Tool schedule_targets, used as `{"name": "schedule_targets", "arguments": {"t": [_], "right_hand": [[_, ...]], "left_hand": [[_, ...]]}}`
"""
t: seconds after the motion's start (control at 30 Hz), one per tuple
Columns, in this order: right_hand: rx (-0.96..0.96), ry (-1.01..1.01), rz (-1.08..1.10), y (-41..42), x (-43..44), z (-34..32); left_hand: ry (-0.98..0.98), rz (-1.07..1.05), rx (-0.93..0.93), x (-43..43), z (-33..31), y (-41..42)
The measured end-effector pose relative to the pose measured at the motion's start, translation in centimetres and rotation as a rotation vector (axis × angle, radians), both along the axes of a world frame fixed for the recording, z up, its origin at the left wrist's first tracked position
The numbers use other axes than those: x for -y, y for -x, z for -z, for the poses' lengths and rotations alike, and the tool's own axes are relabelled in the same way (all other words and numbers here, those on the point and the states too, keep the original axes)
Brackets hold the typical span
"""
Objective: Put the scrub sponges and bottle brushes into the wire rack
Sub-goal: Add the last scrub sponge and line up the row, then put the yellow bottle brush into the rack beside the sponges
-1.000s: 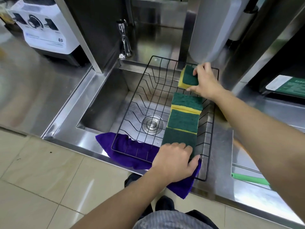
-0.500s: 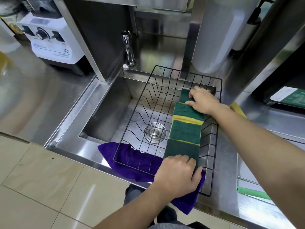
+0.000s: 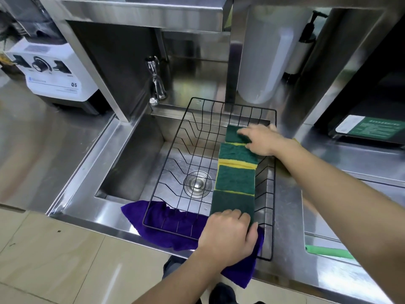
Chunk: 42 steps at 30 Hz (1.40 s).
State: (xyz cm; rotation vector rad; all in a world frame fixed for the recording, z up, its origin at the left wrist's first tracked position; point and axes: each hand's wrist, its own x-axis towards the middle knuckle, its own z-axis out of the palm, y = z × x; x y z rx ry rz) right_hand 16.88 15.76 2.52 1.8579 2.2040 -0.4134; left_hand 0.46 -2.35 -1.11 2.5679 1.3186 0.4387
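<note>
A black wire rack [image 3: 197, 119] sits over the steel sink. Along its right side lies a row of green-and-yellow scrub sponges [image 3: 235, 179], green side up. My right hand [image 3: 262, 140] rests on the farthest sponge [image 3: 232, 133] at the rack's back right, fingers pressing down on it. My left hand [image 3: 228, 238] grips the rack's near rim by the nearest sponge [image 3: 232, 204]. No bottle brush is in view.
A purple cloth [image 3: 166, 220] lies under the rack's near edge and hangs over the counter front. The sink [image 3: 131, 172] has a drain and a tap [image 3: 156, 84] at the back. A blender base [image 3: 52, 73] stands left; a green strip [image 3: 328, 252] lies right.
My right hand brought the sponge down from above the rack's back rim and laid it flat at the far end of the row. My left hand stayed at the near rim.
</note>
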Motion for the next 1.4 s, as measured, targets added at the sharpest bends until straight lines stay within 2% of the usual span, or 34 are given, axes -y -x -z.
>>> {"name": "schedule_targets", "arguments": {"t": [0.17, 0.27, 0.37, 0.53, 0.8, 0.87, 0.93, 1.03, 1.23, 1.3, 1.4], "right_hand": [[-0.249, -0.335, 0.148, -1.7, 1.9, -1.6], [-0.325, -0.466, 0.295, -4.1, 3.5, -2.0], [-0.376, -0.427, 0.452, -7.1, 5.9, -1.7], [-0.602, -0.229, 0.689, -10.7, 10.3, -0.7], [-0.755, 0.004, 0.801, -10.9, 15.2, 2.0], [-0.738, 0.046, 0.815, -10.3, 15.7, 2.7], [-0.669, 0.027, 0.813, -9.7, 16.0, 3.0], [-0.608, -0.119, 0.75, -9.3, 16.2, 2.5], [-0.942, -0.321, 0.838, -8.4, 14.0, -0.6], [-1.069, -0.334, 0.851, -7.5, 12.7, -2.0], [-1.033, -0.335, 0.737, -5.8, 11.3, -3.9]], "left_hand": [[-0.015, 0.022, -0.002, -0.1, 0.1, 0.1], [-0.024, 0.013, 0.009, -0.1, 0.2, 0.2], [-0.032, -0.003, 0.019, -0.2, 0.2, 0.0], [-0.014, -0.025, 0.041, 0.1, -0.2, -0.9], [0.041, 0.042, -0.005, 0.9, 0.3, -2.3], [0.065, 0.052, -0.016, 0.9, 0.2, -2.3], [0.076, 0.04, -0.024, 0.9, 0.0, -2.4], [0.079, 0.029, -0.037, 1.0, 0.0, -2.4], [0.081, -0.045, -0.028, 0.4, -0.1, -1.5], [0.092, -0.11, -0.008, -0.3, -0.3, -0.7], [0.089, -0.193, 0.032, -1.3, -0.7, 0.8]]}}
